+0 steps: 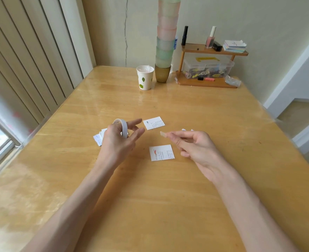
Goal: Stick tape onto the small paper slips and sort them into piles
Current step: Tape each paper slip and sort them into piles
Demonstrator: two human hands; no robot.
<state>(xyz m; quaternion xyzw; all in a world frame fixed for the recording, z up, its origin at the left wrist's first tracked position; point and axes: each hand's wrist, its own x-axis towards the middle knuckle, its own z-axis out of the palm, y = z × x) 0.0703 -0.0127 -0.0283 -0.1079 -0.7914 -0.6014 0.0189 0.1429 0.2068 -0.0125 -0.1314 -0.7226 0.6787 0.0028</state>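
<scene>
My left hand [118,140] grips a white roll of tape [121,127] above the wooden table [150,197]. A small pile of paper slips [98,138] lies partly hidden behind that hand. My right hand [195,148] pinches a short torn piece of tape [163,134] between thumb and forefinger. One printed slip [161,152] lies flat between my hands, just below the tape piece. Another printed slip [153,122] lies farther back. White slip corners [186,130] peek out behind my right hand.
At the back stand a paper cup [145,77], a tall stack of coloured cups [165,42] and a wooden shelf [208,70] holding a clear box, bottles and a card stack. Vertical blinds [31,60] line the left; the table's right edge [286,128] drops away.
</scene>
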